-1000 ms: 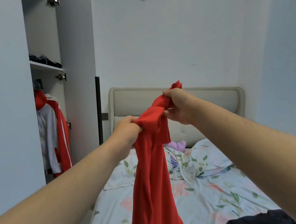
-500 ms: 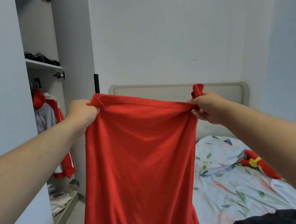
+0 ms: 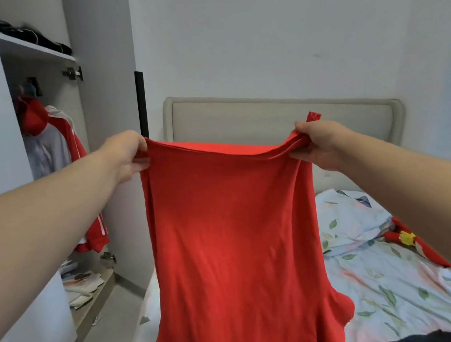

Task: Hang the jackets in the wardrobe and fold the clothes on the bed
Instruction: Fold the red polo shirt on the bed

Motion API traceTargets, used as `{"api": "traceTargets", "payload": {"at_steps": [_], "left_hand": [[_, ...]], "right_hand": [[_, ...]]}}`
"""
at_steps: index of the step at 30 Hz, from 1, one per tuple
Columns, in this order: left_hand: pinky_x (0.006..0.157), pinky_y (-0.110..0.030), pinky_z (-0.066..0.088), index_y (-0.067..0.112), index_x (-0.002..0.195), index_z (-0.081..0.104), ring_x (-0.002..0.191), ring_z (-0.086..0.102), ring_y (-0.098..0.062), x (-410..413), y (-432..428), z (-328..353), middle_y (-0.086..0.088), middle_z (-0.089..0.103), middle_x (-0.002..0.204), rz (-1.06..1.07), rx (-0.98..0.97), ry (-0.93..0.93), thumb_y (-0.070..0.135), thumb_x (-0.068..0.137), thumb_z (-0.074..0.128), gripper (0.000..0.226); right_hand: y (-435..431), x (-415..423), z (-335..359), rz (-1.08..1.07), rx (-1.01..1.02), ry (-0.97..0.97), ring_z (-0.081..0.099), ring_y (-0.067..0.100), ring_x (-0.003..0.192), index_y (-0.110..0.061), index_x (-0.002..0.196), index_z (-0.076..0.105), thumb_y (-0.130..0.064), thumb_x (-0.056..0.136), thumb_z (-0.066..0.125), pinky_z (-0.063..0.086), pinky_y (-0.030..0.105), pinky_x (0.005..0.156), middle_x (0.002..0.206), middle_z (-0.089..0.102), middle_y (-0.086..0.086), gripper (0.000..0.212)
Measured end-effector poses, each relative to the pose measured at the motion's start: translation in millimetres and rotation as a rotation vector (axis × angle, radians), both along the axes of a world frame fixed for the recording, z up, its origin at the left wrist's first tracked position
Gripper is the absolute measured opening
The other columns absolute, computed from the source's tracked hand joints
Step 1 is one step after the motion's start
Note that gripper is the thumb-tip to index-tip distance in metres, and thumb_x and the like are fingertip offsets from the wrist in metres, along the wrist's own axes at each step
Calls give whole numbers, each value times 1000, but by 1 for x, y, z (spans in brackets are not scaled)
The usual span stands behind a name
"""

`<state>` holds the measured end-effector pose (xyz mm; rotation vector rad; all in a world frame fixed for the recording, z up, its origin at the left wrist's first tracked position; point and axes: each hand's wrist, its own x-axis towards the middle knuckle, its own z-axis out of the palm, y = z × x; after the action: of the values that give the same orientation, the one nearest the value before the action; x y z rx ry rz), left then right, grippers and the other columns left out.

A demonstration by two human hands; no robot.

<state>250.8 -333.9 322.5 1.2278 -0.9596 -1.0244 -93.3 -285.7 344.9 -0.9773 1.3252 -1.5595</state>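
Observation:
A red garment (image 3: 233, 239) hangs spread out in front of me, above the left side of the bed (image 3: 395, 292). My left hand (image 3: 126, 155) grips its upper left corner. My right hand (image 3: 318, 142) grips the bunched upper right corner, with a small red tab sticking up behind the fingers. The cloth falls straight down and hides much of the bed. In the open wardrobe (image 3: 52, 160) at left, a red and white jacket (image 3: 60, 159) hangs from the rail.
Dark clothes (image 3: 29, 38) lie on the wardrobe shelf. Papers (image 3: 81, 286) lie on the wardrobe floor. A floral sheet and pillow cover the bed, with a red plush item (image 3: 407, 238) at right. A dark garment (image 3: 441, 337) lies at the bed's near edge.
My hands pulled apart from a bunched grip and spread the red garment flat. Since half a second ago the view has tilted slightly down and the cloth hangs a little lower.

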Motion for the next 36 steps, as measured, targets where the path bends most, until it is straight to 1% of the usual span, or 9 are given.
{"api": "traceTargets", "payload": {"at_steps": [3, 7, 12, 16, 21, 24, 27, 31, 36], "left_hand": [[74, -31, 53, 12, 72, 55, 67, 56, -17, -3, -36, 16, -6, 56, 73, -28, -67, -40, -2, 84, 45, 21], [62, -26, 55, 17, 69, 53, 60, 57, -12, 10, -56, 53, -1, 55, 69, -32, -216, -15, 1, 86, 45, 25], [78, -29, 60, 17, 71, 51, 67, 59, -13, 26, -35, 36, -1, 55, 74, -62, -309, 93, 1, 88, 45, 24], [83, -32, 58, 13, 73, 52, 80, 60, -17, 19, 4, -5, -6, 56, 79, -43, -275, 24, -6, 90, 46, 26], [68, -22, 52, 8, 69, 55, 76, 57, -21, 18, 75, -100, -11, 60, 79, -65, -192, -355, -13, 84, 55, 26], [85, -35, 49, 5, 56, 56, 91, 61, -27, 15, 126, -182, -16, 68, 97, -115, -117, -473, -21, 76, 59, 33], [76, -26, 45, 15, 45, 51, 85, 63, -28, 19, 170, -248, -16, 69, 87, -231, -106, -657, -22, 68, 65, 46], [65, -27, 38, 8, 52, 49, 75, 61, -28, 28, 216, -318, -17, 62, 74, -339, -10, -894, -10, 64, 66, 27], [62, -24, 39, 24, 47, 44, 67, 53, -15, 33, 254, -369, 5, 52, 65, -547, 56, -1100, 3, 60, 57, 28]], "right_hand": [[-32, 8, 9, -13, -92, -5, 60, 14, 71, -13, 87, 56, -24, 98, 64, 58, 41, 82, 80, 56, 4, 17], [-49, 12, 36, -12, -249, -20, 65, 15, 73, -12, 83, 56, -27, 96, 67, 63, 44, 70, 75, 60, 3, 22], [-34, 7, 29, 25, -307, -82, 71, 23, 90, -7, 91, 61, -27, 91, 73, 63, 46, 74, 82, 68, 6, 23], [-9, 6, -18, 59, -230, -56, 65, 13, 67, -14, 83, 57, -29, 97, 64, 63, 37, 70, 64, 62, 0, 22], [32, -3, -117, 20, -10, -109, 61, 13, 65, -15, 86, 61, -23, 97, 64, 59, 31, 60, 72, 61, 3, 13], [67, -10, -196, -21, 113, -126, 63, 15, 62, -12, 92, 68, -15, 91, 69, 57, 34, 66, 68, 67, 3, 3], [107, -16, -259, -76, 230, -137, 63, 19, 59, -4, 93, 65, -6, 90, 68, 56, 34, 62, 67, 67, 8, 5], [166, -16, -327, -33, 379, 6, 59, 20, 64, -1, 83, 65, 15, 87, 54, 52, 29, 57, 74, 64, 11, 20], [226, -12, -388, 12, 453, 121, 50, 25, 75, -5, 77, 58, 18, 82, 49, 48, 36, 71, 78, 52, 14, 26]]}}
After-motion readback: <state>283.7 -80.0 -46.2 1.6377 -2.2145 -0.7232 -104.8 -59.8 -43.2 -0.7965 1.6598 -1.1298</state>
